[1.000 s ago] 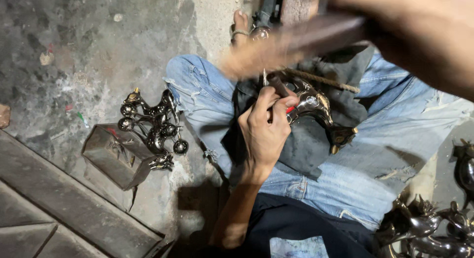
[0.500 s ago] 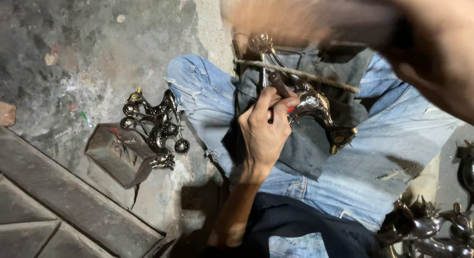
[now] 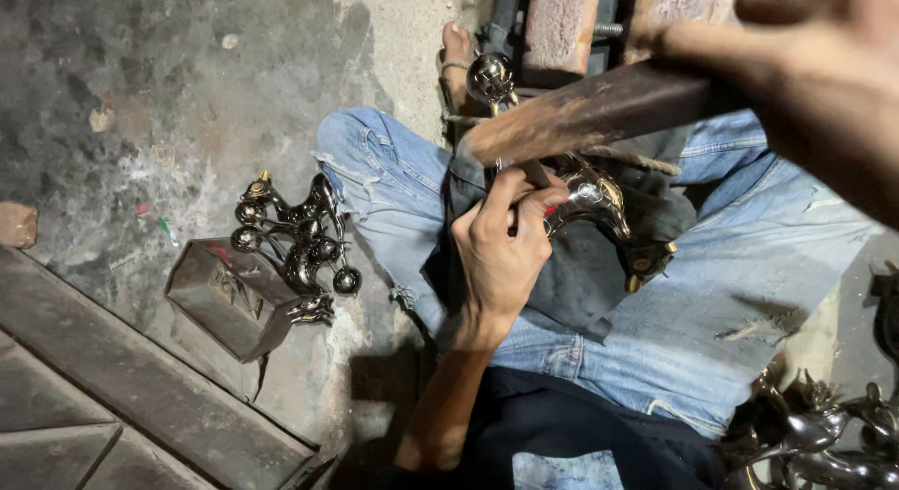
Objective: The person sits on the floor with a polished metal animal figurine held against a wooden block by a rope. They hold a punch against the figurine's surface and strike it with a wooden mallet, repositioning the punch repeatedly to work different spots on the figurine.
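Note:
I sit cross-legged in blue jeans with a dark cloth (image 3: 581, 284) over my lap. On it lies a shiny curved metal figure (image 3: 599, 204) with brass-coloured ends. My left hand (image 3: 501, 251) pinches a thin chisel-like tool (image 3: 534, 171) upright against that figure. My right hand (image 3: 824, 87), blurred and close to the camera at the upper right, grips a wooden hammer handle (image 3: 599, 106) that slants down over the tool. A round polished knob (image 3: 489, 78) of the figure shows above the handle.
A heap of similar dark metal figures (image 3: 295, 237) lies on the concrete floor at my left, beside a small metal box (image 3: 229, 298). More shiny figures (image 3: 824, 434) sit at the lower right. Brick blocks (image 3: 562, 22) stand ahead of my bare foot (image 3: 457, 64).
The hammer handle in my right hand has swung down over the tool after being raised and blurred. My left hand has stayed on the tool and figure.

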The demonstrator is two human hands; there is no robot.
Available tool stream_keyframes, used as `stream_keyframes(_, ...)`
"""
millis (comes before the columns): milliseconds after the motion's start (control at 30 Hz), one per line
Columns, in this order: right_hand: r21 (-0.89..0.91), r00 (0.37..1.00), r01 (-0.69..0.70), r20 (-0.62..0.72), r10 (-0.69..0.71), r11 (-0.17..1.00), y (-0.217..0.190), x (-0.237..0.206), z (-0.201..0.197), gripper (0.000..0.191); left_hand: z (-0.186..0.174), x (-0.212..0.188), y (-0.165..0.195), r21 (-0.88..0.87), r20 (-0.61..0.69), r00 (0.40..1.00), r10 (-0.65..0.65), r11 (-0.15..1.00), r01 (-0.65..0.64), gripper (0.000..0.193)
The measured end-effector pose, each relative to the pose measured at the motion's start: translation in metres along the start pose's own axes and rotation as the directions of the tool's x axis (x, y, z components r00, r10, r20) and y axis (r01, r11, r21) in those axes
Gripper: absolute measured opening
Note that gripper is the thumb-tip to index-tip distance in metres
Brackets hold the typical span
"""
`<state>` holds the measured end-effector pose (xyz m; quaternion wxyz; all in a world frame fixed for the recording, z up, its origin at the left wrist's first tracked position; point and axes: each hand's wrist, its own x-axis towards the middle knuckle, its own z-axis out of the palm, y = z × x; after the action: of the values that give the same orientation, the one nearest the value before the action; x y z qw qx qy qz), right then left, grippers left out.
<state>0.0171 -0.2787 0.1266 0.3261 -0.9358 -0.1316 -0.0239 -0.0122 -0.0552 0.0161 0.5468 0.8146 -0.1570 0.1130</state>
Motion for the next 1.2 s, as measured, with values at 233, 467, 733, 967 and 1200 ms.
stream_keyframes(233, -0.208, 0.996, -0.034, 0.075, 0.050, 0.978, 0.030, -0.011, 0.005, 0.057, -0.002, 0.001, 0.003, 0.003, 0.025, 1.000, 0.009, 1.000, -0.009, 0.002)
stream_keyframes(467, -0.035, 0.998, -0.038, 0.055, 0.040, 0.999, 0.013, -0.026, -0.001, 0.050, -0.001, 0.002, -0.001, 0.073, 0.035, 0.999, 0.011, 0.997, -0.013, 0.008)
stream_keyframes(733, 0.013, 0.993, -0.118, -0.008, 0.118, 0.993, 0.004, -0.031, -0.004, 0.053, -0.003, 0.005, -0.005, 0.053, 0.090, 0.988, 0.124, 0.990, -0.129, 0.008)
stream_keyframes(967, -0.192, 0.985, -0.158, 0.043, 0.169, 0.969, 0.024, -0.061, 0.003, 0.051, -0.007, 0.008, -0.010, 0.064, 0.168, 0.973, 0.158, 0.983, -0.170, 0.011)
stream_keyframes(1200, 0.002, 0.978, -0.189, -0.086, 0.188, 0.982, 0.018, -0.077, 0.009, 0.052, -0.007, 0.016, -0.014, -0.020, 0.229, 0.963, 0.140, 0.990, -0.139, 0.019)
